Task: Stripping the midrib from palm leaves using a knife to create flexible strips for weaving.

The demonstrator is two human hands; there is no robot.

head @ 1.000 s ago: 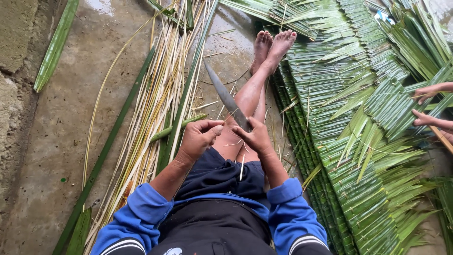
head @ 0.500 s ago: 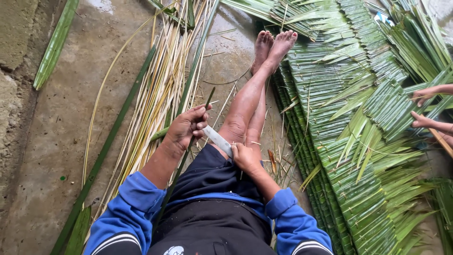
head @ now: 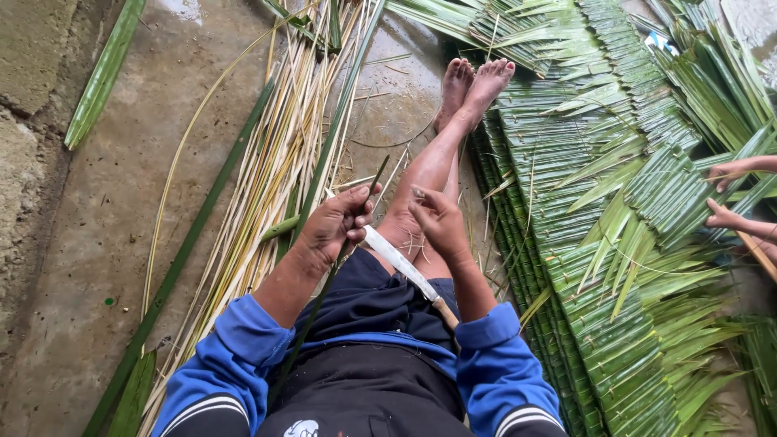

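Lay off to the right of the grip, a broad mat of woven green leaves, covering the ground beyond the outstretched legs. Ran alongside on the left of the grip, a long bundle of pale stalks, on wet concrete. Reached in at the mat's far right edge, another person's hands.

Closed around a thin green strip, the left hand, fingers curled over it and thumb pressing; strip's long axis slanted, top end pointing up past the fingers toward the feet, lower end running down across the lap. Lay just right of that grip, a knife, blade tip at the left fingers, wooden handle pointing back toward the body, long axis diagonal over the thigh. Hovered above the blade, the right hand, fingers loosely bent; cannot tell whether pinching anything.
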